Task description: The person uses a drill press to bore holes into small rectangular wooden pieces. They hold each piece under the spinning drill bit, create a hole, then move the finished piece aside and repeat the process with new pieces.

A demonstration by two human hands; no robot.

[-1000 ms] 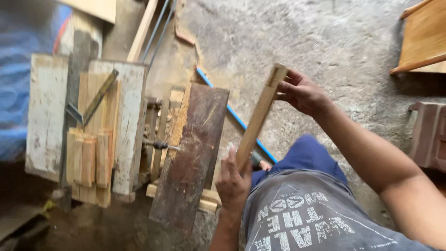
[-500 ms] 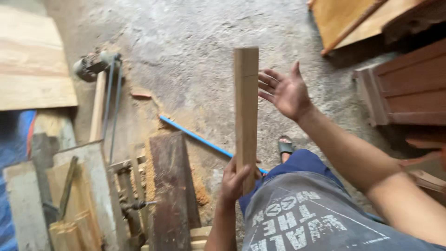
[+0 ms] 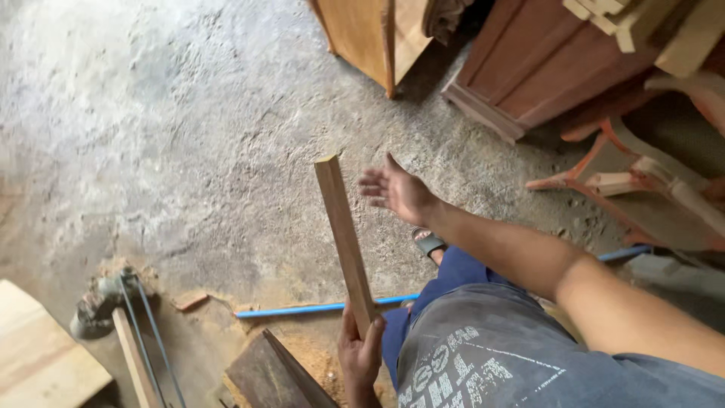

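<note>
Pale, bare wood stands almost upright in the middle of the view: a long narrow wooden strip (image 3: 344, 238), gripped at its lower end by the left hand (image 3: 361, 353), whose fingers are wrapped round it while the top end leans a little away to the left. A second ago the right hand (image 3: 398, 190) was on the upper end of this strip, which lay slanted above a cluttered bench; half a second ago that hand had let go and the strip was raised on end. Now the right hand is fully open, palm spread and fingers splayed, holding nothing, just beside the strip's top end and to its right, apart from it. The head has also turned, so the bench has slid out of view and grey concrete floor (image 3: 189, 136) fills the frame. So the strip has passed from two hands to one, and its whole weight sits in the left. Behind the strip a blue pipe (image 3: 302, 310) lies on the floor amid sawdust; a dark plank (image 3: 276, 374) lies just left of the left hand, and brown furniture pieces (image 3: 544, 60) stand at upper right. What lies at lower left is probably a power tool (image 3: 98, 306), though it is blurred.
</note>
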